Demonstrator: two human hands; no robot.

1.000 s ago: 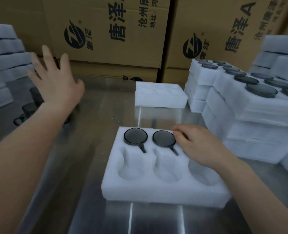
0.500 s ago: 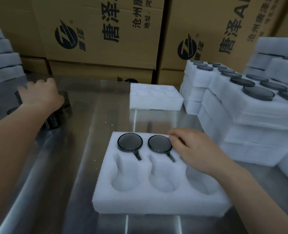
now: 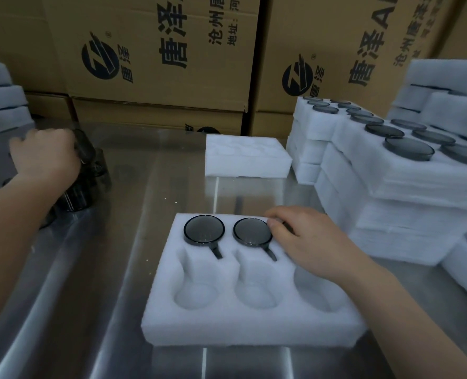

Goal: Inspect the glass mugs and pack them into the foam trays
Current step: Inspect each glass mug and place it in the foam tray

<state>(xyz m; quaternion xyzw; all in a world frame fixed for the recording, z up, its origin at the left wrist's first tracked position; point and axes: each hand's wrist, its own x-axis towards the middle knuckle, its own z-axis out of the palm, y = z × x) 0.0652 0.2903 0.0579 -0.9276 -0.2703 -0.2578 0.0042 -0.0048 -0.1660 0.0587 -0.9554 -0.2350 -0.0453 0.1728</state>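
Mug (image 3: 90, 156) in left hand (image 3: 46, 157), right hand (image 3: 310, 243) atop foam tray (image 3: 227, 325).

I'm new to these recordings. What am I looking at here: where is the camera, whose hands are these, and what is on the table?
No machine here: a person works with bare hands, and the one picture comes from a camera on their head, looking down. On the metal table lies a white foam tray with six pockets. Its far row holds a left mug and a middle mug, both dark glass; the near row is empty. The left hand grips a third mug among others at the table's left. The right hand rests over the tray's far right pocket, hiding its contents. Filled trays are stacked at right, cardboard boxes behind.
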